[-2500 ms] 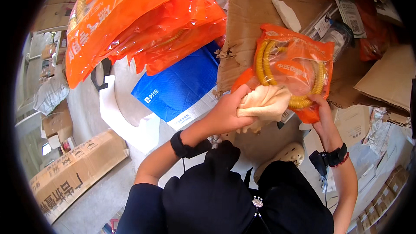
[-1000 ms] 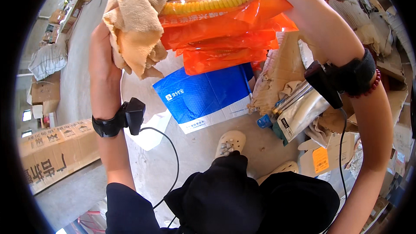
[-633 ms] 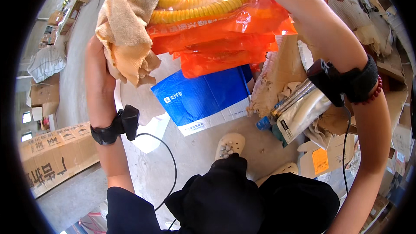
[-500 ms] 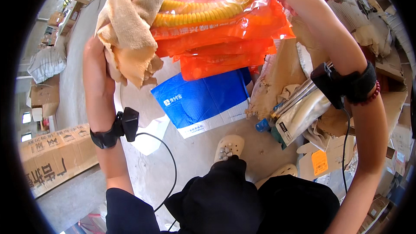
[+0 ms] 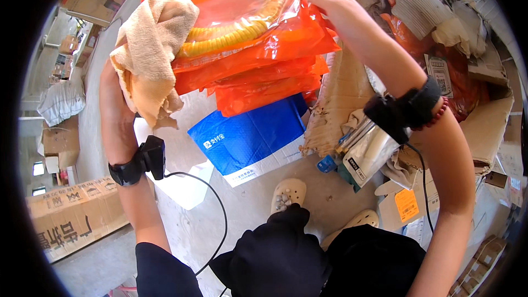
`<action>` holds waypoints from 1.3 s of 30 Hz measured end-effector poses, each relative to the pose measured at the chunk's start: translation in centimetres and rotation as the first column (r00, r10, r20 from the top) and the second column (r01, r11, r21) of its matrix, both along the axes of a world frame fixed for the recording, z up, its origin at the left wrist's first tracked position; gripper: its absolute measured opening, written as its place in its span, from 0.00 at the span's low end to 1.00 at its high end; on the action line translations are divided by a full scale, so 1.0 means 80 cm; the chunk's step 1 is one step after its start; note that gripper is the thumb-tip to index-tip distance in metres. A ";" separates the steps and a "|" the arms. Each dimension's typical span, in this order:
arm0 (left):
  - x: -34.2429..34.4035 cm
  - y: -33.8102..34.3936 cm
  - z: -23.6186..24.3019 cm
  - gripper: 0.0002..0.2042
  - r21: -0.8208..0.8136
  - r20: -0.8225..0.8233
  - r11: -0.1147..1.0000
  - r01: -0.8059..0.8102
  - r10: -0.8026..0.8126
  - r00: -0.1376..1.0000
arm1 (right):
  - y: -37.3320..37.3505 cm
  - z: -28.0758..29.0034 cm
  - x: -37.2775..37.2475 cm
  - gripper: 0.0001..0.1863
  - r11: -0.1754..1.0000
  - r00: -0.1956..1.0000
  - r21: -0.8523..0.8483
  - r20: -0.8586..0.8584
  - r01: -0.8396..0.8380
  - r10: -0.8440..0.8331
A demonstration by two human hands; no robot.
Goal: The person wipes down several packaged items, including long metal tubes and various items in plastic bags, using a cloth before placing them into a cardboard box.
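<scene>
A stack of clear and orange plastic bags (image 5: 258,66) fills the top of the view, with a coiled yellow ribbed hose (image 5: 225,36) showing in the uppermost one. My left hand, at the stack's left side, is wrapped in a bunched tan cloth (image 5: 157,38) that hides its fingers. On the far right side, my right hand (image 5: 324,3) grips the edge of the top bag, its fingertips partly hidden. Under the stack's near side lies a blue padded mailer (image 5: 247,137) with a white border.
A long cardboard box (image 5: 77,214) lies at the left. Torn cardboard (image 5: 341,99), silvery packets (image 5: 374,154) and an open carton (image 5: 489,132) crowd the right. White paper (image 5: 187,187) lies on the floor near my shoes (image 5: 289,192). Black cables run from both wrist bands.
The bags, cloth and both hands have shifted left and slightly down in the picture. More of the coiled hose and of the open carton at the right shows now.
</scene>
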State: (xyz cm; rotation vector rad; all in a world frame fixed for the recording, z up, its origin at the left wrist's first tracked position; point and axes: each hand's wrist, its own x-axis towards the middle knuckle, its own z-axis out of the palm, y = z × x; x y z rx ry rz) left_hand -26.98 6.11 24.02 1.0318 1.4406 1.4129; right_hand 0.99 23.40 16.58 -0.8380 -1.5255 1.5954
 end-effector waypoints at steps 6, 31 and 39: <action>0.004 0.019 -0.012 0.21 -0.081 -0.081 0.995 0.059 -0.066 0.995 | -0.006 0.004 -0.001 0.18 0.999 0.998 -0.026 -0.056 -0.037 0.036; 0.190 -0.051 -0.056 0.23 0.152 -0.512 0.884 0.442 -0.312 0.800 | -0.091 -0.106 0.152 0.16 0.980 0.972 -0.172 0.226 0.099 -0.059; 0.285 -0.007 -0.125 0.16 -0.017 -0.419 0.952 0.305 -0.283 0.863 | -0.158 -0.091 0.153 0.28 0.659 0.909 -0.662 -0.409 -0.357 0.082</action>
